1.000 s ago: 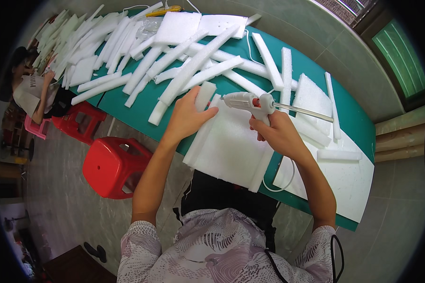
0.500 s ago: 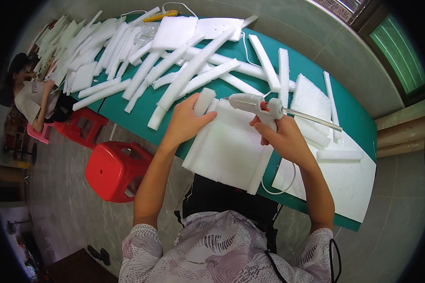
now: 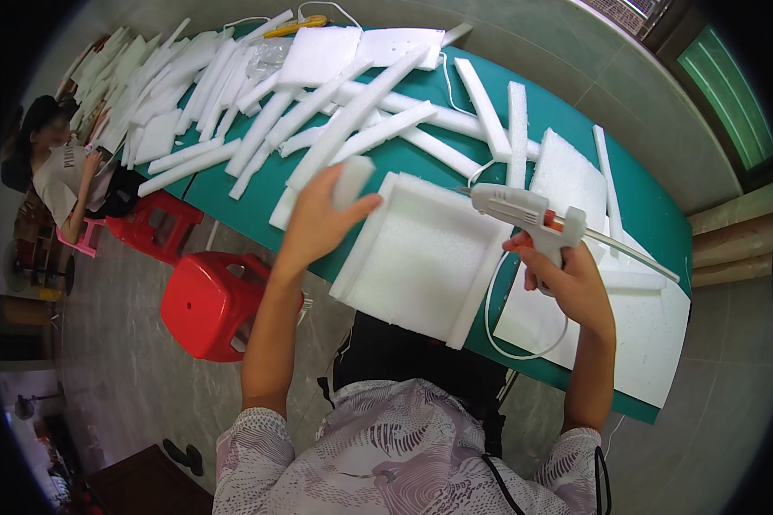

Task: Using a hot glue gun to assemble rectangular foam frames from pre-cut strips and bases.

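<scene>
A glue gun (image 3: 515,208), white with an orange trigger, is gripped in my right hand (image 3: 567,279). A long clear glue stick (image 3: 640,257) sticks out of its back, and its nozzle points left above the far right corner of a square white foam tray (image 3: 412,266). Raised foam strips run along the tray's left, far and right sides; no strip shows along the near side. My left hand (image 3: 318,219) pinches a short white foam block (image 3: 352,180) between thumb and fingers, just off the tray's far left corner. This hand and the block are slightly blurred.
Many loose foam strips (image 3: 352,120) lie across the green table (image 3: 258,210). White foam sheets (image 3: 593,322) are at the right, near the gun's white cord (image 3: 489,318). A yellow tool (image 3: 296,26) lies at the back. Red stools (image 3: 202,305) and a seated person (image 3: 60,172) are at the left.
My right hand has carried the glue gun right, away from the tray's middle. My left hand has shifted left with the foam block, off the tray's corner. The tray's far strip now shows.
</scene>
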A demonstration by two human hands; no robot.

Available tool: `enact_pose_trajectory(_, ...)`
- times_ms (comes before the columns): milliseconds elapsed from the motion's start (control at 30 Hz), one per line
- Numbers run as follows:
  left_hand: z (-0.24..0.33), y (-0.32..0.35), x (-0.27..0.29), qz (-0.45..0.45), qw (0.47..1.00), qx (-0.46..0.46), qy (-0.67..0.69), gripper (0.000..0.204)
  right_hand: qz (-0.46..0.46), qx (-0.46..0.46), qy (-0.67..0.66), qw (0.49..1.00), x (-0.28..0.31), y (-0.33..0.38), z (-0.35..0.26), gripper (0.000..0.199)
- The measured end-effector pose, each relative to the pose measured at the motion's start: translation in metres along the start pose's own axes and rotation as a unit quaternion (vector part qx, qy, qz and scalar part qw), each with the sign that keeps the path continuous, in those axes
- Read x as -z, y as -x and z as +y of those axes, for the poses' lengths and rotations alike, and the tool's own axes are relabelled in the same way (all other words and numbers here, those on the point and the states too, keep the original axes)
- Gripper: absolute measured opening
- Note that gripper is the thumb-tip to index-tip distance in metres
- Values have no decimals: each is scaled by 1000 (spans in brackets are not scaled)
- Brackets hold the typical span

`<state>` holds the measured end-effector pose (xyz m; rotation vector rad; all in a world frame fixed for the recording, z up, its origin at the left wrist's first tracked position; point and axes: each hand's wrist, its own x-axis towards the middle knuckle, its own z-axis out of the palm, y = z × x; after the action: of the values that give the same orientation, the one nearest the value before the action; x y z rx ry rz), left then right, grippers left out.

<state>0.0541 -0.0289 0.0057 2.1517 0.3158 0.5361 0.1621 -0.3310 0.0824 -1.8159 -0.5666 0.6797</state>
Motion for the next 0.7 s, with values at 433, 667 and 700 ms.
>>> enact_pose_trajectory(433,-23,153,37,80,931,215,283,43,-241,111,148,953,-56,12,-3,24)
enact_pose_trajectory(667,-35,168,6,90,903,236,349,37,-271,92,246,926,-82,-5,-12,25)
enact_pose_trajectory(700,-35,168,6,88,902,238,349,37,-277,82,267,919,-82,-7,-14,27)
